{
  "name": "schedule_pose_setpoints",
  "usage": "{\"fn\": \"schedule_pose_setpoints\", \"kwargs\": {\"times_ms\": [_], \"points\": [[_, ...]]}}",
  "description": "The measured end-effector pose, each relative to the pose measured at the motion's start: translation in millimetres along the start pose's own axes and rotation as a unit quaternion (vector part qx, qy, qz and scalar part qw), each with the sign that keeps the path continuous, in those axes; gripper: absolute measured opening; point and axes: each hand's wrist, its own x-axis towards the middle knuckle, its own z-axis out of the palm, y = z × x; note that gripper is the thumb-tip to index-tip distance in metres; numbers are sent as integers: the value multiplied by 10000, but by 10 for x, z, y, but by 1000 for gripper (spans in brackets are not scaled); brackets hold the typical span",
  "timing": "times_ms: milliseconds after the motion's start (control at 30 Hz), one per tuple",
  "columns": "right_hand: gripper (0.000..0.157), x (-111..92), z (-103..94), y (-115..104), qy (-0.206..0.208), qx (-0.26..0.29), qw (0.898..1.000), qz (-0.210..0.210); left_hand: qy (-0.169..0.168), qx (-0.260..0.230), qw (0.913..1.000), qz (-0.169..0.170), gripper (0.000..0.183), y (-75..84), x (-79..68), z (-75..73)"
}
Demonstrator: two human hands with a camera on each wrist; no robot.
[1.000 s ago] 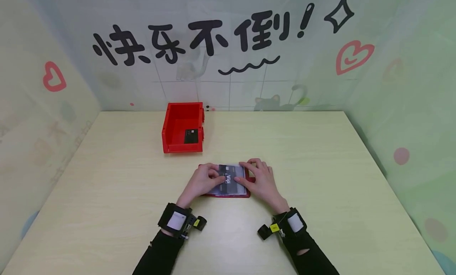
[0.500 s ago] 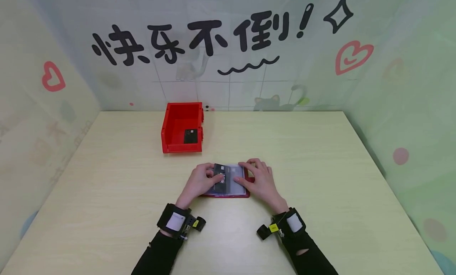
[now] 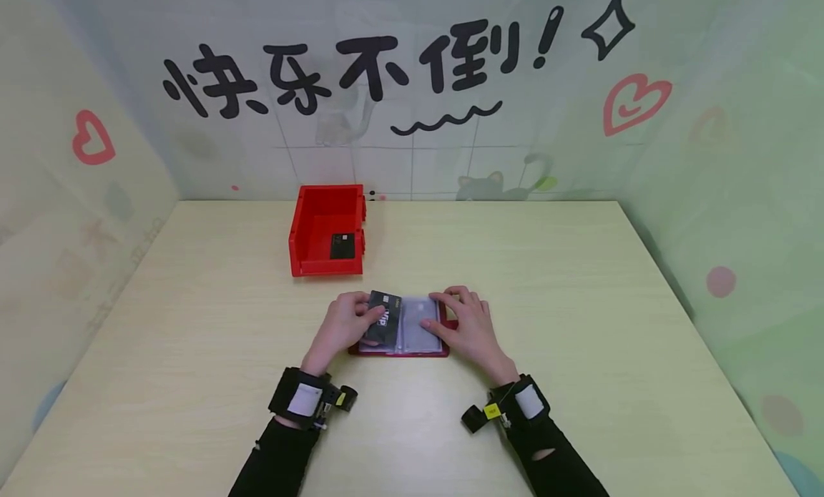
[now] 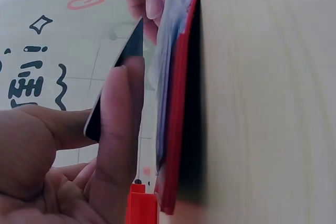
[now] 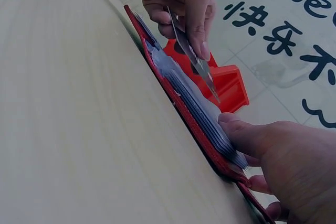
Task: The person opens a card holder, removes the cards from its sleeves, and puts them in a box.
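A dark card with "Vip" lettering (image 3: 388,331) is pinched between the thumb and fingers of my left hand (image 3: 340,329). It is held tilted over the left side of an open red card holder (image 3: 420,332) with clear plastic sleeves. In the left wrist view, a gap shows between the card (image 4: 134,45) and the sleeves (image 4: 167,61). My right hand (image 3: 473,332) grips the holder's right edge. The right wrist view has its thumb on the sleeves' edge and its other fingers by the red cover (image 5: 184,111).
Behind the holder, slightly left, stands a red bin (image 3: 326,268) with another dark card (image 3: 342,247) lying inside. A printed backdrop (image 3: 412,161) rises at the table's far edge and along both sides. The pale table (image 3: 547,268) carries everything.
The card has slid leftward out of the right-hand sleeve with my left hand, and now sits raised and tilted over the holder's left side. My right hand has stayed in place.
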Motion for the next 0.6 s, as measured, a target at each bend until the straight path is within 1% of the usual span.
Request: {"fn": "schedule_pose_setpoints", "kwargs": {"times_ms": [133, 233, 333, 400, 467, 600], "points": [[51, -3, -3, -7, -42, 15, 10000, 49, -297, -726, 9969, -102, 43, 7, -5, -31], [52, -4, -2, -20, -80, 21, 9999, 68, -376, -1070, 9935, -36, 44, -8, -5, -68], [52, -2, 0, -24, -58, -10, 10000, 34, -348, -1418, 9893, -57, 46, -16, 15, -121], [52, -2, 0, -22, -22, -17, 10000, -5, -275, -1537, 9877, -57, 47, -23, 36, -165], [52, -4, 3, -16, 6, -1, 10000, -33, -173, -1577, 9873, -105, 49, -28, 55, -217], [51, -1, 1, -5, 13, 19, 10000, -65, 55, -1614, 9868, -80, 52, -38, 99, -332]]}}
